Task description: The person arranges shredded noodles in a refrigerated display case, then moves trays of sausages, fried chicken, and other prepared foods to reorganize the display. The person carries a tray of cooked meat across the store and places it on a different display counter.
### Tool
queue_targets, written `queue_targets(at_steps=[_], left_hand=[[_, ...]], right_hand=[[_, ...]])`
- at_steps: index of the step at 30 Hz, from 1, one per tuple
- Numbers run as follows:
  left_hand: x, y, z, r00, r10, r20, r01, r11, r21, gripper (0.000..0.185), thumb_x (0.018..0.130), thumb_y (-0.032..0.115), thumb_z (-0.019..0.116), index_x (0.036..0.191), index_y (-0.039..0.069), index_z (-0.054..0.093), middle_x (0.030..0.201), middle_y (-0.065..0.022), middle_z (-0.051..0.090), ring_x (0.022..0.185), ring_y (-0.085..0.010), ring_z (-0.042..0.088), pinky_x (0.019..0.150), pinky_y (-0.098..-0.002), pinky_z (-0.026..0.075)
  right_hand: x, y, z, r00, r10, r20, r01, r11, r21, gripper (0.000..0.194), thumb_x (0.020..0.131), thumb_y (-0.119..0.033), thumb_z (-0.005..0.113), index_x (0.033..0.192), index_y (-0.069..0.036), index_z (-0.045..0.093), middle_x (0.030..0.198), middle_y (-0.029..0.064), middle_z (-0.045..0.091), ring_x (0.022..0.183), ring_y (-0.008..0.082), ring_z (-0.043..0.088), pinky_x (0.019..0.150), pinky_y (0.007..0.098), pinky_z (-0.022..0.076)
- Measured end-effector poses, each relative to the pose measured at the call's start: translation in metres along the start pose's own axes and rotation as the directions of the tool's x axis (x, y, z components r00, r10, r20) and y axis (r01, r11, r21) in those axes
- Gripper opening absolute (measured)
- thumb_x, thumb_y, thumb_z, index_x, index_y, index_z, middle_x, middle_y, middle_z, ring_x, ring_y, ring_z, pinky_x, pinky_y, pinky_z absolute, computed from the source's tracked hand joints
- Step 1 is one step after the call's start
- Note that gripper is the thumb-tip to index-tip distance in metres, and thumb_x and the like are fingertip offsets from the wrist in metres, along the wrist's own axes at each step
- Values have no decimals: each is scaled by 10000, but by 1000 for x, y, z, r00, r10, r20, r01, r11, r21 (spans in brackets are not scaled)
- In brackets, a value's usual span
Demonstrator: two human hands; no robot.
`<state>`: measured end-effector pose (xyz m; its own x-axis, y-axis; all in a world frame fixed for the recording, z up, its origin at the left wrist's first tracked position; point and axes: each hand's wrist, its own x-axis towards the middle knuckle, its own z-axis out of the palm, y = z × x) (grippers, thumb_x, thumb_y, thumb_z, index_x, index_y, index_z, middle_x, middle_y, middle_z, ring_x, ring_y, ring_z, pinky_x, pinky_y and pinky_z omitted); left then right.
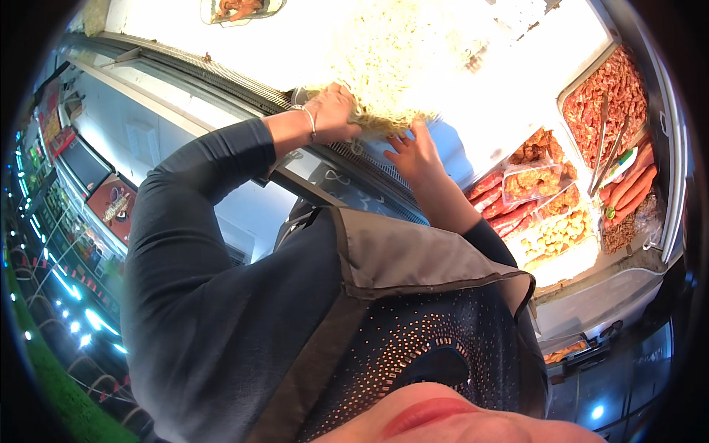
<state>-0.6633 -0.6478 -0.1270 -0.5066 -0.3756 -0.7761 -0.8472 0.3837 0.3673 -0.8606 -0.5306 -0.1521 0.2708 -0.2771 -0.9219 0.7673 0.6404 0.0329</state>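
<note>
A heap of pale yellow noodles [390, 72] lies inside the brightly lit display case, its far part washed out by glare. My left hand [332, 113], with a bracelet at the wrist, is curled over the heap's near left edge, and loose strands hang beside the thumb. At the near right edge, my right hand [416, 149] touches the noodles with its fingertips, some fingers spread. Whether the right fingers grip anything is hidden. Under the heap, the tray or wrapping cannot be made out clearly.
To the right are red sausages [498, 205], breaded pieces in clear trays [532, 183], and a bin of sliced raw meat [606, 105] with metal tongs [601, 144]. A glass pane and metal rail [183, 69] run along the near left. A glass dish [242, 11] sits farther back.
</note>
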Motion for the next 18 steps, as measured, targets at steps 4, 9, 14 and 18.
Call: queue_targets(at_steps=[4,9,14,18], left_hand=[[-4,19,-6,1000,20,7,-21,993,120,682,795,442,707,1107,-154,595,1179,-326,595,1158,-415,570,1012,-421,476],[19,20,-41,976,83,203,-145,938,314,438,814,343,711,1011,-47,690,994,-266,679,982,-393,667,898,-424,540],[2,10,-65,986,160,47,-165,974,154,312,874,282,677,1075,45,695,1029,-172,713,963,-367,674,855,-440,533],[-1,-7,-82,960,185,-209,-214,969,-123,163,894,212,692,988,80,711,865,-100,717,782,-260,678,764,-366,534]], right_hand=[[-8,-11,-4,950,-312,2,291,882,-370,722,979,-447,501,1545,-62,272,1571,144,327,1457,323,288,1145,559,217],[-1,-17,-2,889,-442,118,417,675,-608,751,977,-384,492,1580,-33,212,1607,149,285,1469,273,262,1157,492,211],[-6,-19,-5,802,-574,166,566,640,-520,658,974,-249,508,1554,-20,297,1524,149,372,1422,252,315,1142,366,249],[3,-39,-9,648,-621,441,626,104,-773,588,972,-147,509,1518,11,358,1377,146,458,1350,248,378,1126,307,291]])
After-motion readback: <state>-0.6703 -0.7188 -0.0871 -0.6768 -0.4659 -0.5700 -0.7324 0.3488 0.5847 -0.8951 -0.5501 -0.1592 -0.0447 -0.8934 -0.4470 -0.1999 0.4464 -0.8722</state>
